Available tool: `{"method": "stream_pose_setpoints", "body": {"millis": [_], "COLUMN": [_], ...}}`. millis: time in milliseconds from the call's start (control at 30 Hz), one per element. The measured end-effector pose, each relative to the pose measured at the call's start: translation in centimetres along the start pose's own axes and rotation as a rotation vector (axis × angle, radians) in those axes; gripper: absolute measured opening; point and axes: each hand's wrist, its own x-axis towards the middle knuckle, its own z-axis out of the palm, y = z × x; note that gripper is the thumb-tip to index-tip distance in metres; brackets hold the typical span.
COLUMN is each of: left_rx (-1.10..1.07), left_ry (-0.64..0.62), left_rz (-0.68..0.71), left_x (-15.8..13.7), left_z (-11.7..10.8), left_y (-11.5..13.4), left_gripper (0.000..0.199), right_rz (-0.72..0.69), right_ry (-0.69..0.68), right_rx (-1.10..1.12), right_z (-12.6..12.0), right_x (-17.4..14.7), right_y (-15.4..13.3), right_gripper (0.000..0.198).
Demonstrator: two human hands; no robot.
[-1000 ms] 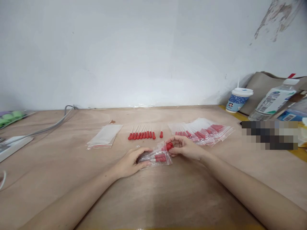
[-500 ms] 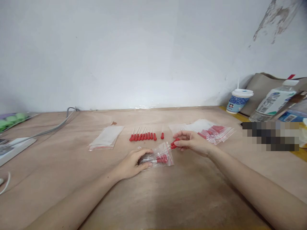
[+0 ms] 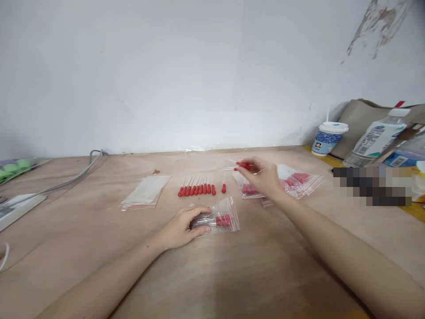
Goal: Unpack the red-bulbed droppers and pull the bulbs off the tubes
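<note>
My left hand point(image 3: 186, 226) is closed around the lower end of a clear zip bag point(image 3: 235, 217) on the table; inside it lie several droppers with red rubber bulbs point(image 3: 223, 220). Raised above the table, my right hand point(image 3: 262, 175) pinches droppers point(image 3: 245, 165) by their red bulbs, their thin clear tubes pointing left. How many it holds I cannot tell. Beyond the bag, several loose droppers point(image 3: 195, 190) lie in a row, with a single dropper point(image 3: 223, 188) a little to their right. Filled zip bags point(image 3: 300, 179) with red bulbs overlap behind my right hand.
A stack of flat zip bags point(image 3: 146, 191) lies left of the row. At the right edge stand a paper cup point(image 3: 328, 139), a plastic bottle point(image 3: 376, 139) and a grey bag point(image 3: 353, 115). On the left are a grey cable point(image 3: 76, 175) and a white power strip point(image 3: 25, 206).
My right hand has moved up and away from the zip bag's mouth, still holding droppers. The left hand and its bag stay in place. A filled bag behind the right hand now shows more.
</note>
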Motion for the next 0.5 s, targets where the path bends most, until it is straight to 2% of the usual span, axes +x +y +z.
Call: {"method": "stream_pose_setpoints", "body": {"millis": [100, 167, 333, 500], "left_rx": [-0.006, -0.004, 0.002, 0.001], "left_ry": [-0.006, -0.014, -0.019, -0.032], "left_rz": [0.001, -0.002, -0.007, -0.019], "left_x": [0.0, -0.1, -0.1, 0.0], "left_z": [0.0, 0.0, 0.0, 0.0], "left_y": [0.0, 0.0, -0.2, -0.2], "left_gripper": [0.036, 0.036, 0.036, 0.037], "right_rz": [-0.264, -0.358, -0.417, -0.421], "right_ry": [-0.114, -0.188, -0.308, -0.360], "right_rx": [-0.335, -0.452, -0.505, -0.523], "right_z": [3.4, 4.7, 5.8, 6.0], "right_x": [-0.5, -0.6, -1.2, -1.4], "right_y": [1.1, 1.8, 2.7, 2.8], "right_gripper": [0.015, 0.018, 0.014, 0.016]}}
